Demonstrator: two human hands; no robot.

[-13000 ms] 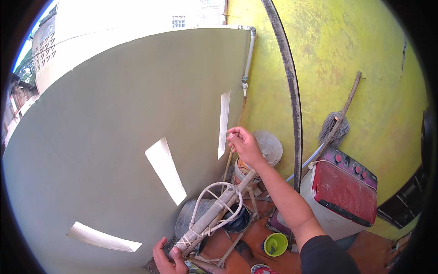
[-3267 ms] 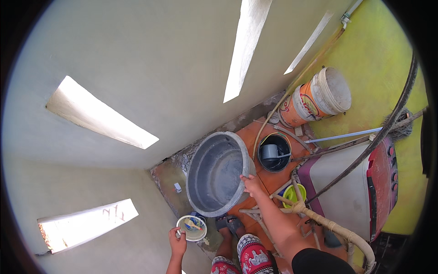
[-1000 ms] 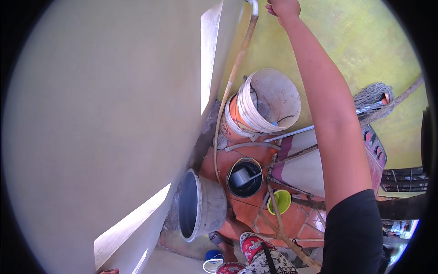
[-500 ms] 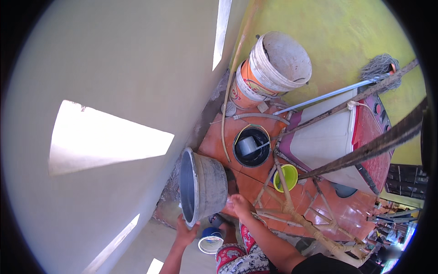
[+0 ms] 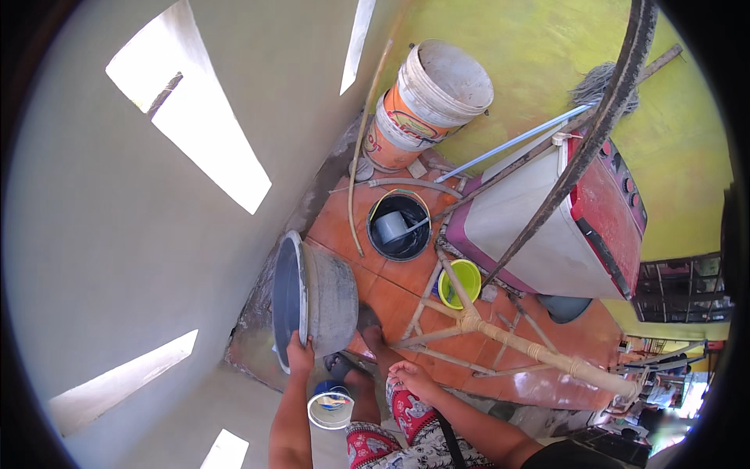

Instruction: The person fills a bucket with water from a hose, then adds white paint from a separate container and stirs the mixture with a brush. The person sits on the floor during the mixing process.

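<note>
Orange-tiled floor, outdoor wash area; grey wall with slanted openings along its left edge, yellow-green wall along its far edge.

Item: grey basin, round, deep, scuffed. Tilted onto its side by the floor's left edge, mouth turned toward the grey wall. Whether it bears on the floor cannot be told.

Left hand: closed on the basin's near rim.

Right hand: fingers loosely curled, above the printed shorts, apart from the basin. Whether anything lies within the fingers cannot be told.

Pail, white-rimmed, beside the person's feet at the floor's near left corner; contents partly visible, a blue vessel just behind it.

Black bucket, mid-floor, well apart from the walls; grey dipper inside, handle pointing right.

Yellow-green tub, just beside the washing machine, which is white and purple with a red lid, at the floor's right side.

Stacked buckets, orange and white, at the far left corner where the walls meet.

Mop, grey-stringed, head up against the yellow-green wall.
</note>
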